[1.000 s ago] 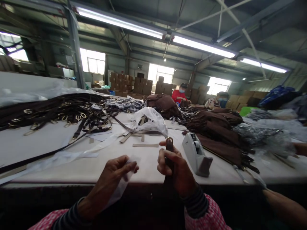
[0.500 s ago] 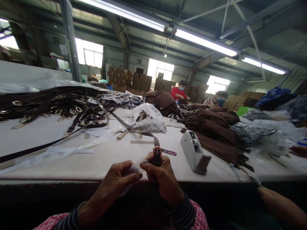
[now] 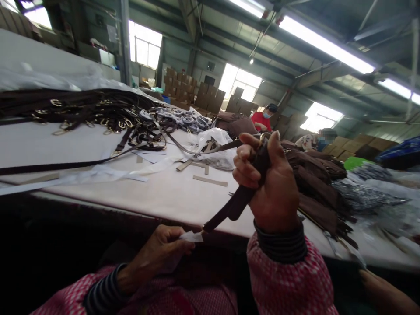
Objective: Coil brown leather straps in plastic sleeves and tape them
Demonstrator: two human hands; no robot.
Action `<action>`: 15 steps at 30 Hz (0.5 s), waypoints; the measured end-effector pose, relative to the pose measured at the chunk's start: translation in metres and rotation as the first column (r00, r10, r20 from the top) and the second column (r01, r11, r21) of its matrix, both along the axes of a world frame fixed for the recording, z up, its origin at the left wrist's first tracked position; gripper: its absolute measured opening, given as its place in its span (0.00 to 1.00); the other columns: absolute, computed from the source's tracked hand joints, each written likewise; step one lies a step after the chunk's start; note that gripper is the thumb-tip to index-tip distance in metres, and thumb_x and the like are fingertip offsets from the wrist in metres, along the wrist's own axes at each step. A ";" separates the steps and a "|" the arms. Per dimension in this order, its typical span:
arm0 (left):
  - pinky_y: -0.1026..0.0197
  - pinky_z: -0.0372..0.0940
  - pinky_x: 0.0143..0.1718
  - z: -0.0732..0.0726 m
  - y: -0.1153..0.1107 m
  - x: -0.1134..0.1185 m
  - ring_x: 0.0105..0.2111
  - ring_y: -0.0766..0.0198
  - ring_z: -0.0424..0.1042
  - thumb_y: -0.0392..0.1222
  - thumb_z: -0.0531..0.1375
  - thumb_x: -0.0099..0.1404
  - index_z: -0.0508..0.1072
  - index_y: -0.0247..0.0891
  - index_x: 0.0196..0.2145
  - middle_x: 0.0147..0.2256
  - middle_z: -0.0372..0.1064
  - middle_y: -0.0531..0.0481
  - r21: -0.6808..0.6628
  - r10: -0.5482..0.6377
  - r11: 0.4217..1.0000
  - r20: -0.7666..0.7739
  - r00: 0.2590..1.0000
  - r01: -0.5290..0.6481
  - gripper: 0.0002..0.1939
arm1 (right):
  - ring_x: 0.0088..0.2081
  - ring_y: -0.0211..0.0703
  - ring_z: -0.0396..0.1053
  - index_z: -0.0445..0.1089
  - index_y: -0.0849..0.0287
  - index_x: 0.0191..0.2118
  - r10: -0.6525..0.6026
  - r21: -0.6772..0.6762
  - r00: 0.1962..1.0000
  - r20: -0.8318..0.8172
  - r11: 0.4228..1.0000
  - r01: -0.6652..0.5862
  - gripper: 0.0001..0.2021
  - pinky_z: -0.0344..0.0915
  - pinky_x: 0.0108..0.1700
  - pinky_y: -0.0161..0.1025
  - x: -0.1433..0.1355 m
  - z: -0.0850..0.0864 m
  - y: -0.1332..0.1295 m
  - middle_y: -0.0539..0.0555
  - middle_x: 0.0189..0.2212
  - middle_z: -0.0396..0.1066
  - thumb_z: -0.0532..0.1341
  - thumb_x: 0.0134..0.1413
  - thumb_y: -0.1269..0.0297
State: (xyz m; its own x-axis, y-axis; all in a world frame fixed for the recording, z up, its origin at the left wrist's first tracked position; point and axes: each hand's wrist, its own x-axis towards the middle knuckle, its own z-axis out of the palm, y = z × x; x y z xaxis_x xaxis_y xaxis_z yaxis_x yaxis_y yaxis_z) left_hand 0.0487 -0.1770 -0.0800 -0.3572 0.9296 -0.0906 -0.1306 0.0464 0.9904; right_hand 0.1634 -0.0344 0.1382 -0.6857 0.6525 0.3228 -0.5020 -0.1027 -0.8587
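Observation:
My right hand [image 3: 277, 192] is raised over the table edge, fingers wrapped round a dark brown strap [image 3: 219, 215] with gold-coloured metal at its top. One length of the strap slopes down to a small metal fitting beside my left hand [image 3: 160, 250]. Another length [image 3: 210, 150] runs from the right hand back across the table to the left. Between the thumb and fingers of my left hand is a thin white piece [image 3: 193, 237], paper or plastic film, close to the strap's lower end. Whether it touches the fitting I cannot tell.
Many dark straps with gold buckles [image 3: 95, 111] lie heaped at the left. Behind stands a white plastic bag [image 3: 219, 139]; beige strips [image 3: 210, 180] lie before it. Brown fabric pieces [image 3: 310, 173] pile up rightward. A co-worker's hand [image 3: 377, 282] shows at lower right; two people work farther back.
My right hand has risen to the right with the strap, drawing a length out between my hands. The left hand has dropped slightly with the white piece. The tape dispenser is now hidden.

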 end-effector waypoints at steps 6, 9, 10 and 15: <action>0.60 0.65 0.34 -0.029 0.000 -0.004 0.29 0.58 0.73 0.50 0.72 0.57 0.85 0.34 0.29 0.28 0.80 0.45 -0.013 -0.018 1.000 0.122 0.992 0.019 0.14 | 0.19 0.30 0.50 0.74 0.54 0.38 -0.033 0.186 0.998 0.055 0.982 0.023 0.22 0.46 0.19 0.32 -0.011 0.016 -0.009 0.47 0.30 0.71 0.54 0.69 0.41; 0.60 0.65 0.33 -0.035 0.000 -0.005 0.29 0.58 0.74 0.51 0.72 0.55 0.85 0.33 0.30 0.29 0.80 0.44 -0.054 -0.020 0.998 0.150 0.989 0.029 0.16 | 0.19 0.31 0.53 0.75 0.53 0.38 0.016 0.241 1.000 0.025 0.970 -0.021 0.23 0.47 0.19 0.34 -0.014 0.017 -0.006 0.49 0.31 0.73 0.54 0.69 0.41; 0.61 0.65 0.33 -0.036 0.000 -0.005 0.29 0.58 0.74 0.51 0.72 0.55 0.85 0.33 0.30 0.29 0.80 0.44 -0.063 -0.024 0.997 0.154 0.988 0.035 0.16 | 0.19 0.32 0.54 0.75 0.53 0.38 0.035 0.251 0.999 0.008 0.967 -0.036 0.22 0.46 0.19 0.34 -0.015 0.017 -0.004 0.49 0.31 0.73 0.55 0.68 0.40; 0.61 0.65 0.34 -0.040 0.001 -0.003 0.29 0.59 0.74 0.53 0.73 0.53 0.85 0.32 0.31 0.29 0.80 0.44 -0.060 -0.023 0.998 0.202 0.979 0.036 0.19 | 0.19 0.35 0.50 0.75 0.52 0.36 0.119 0.218 0.991 -0.058 0.970 -0.104 0.19 0.43 0.17 0.37 -0.019 0.015 -0.002 0.50 0.29 0.74 0.62 0.63 0.40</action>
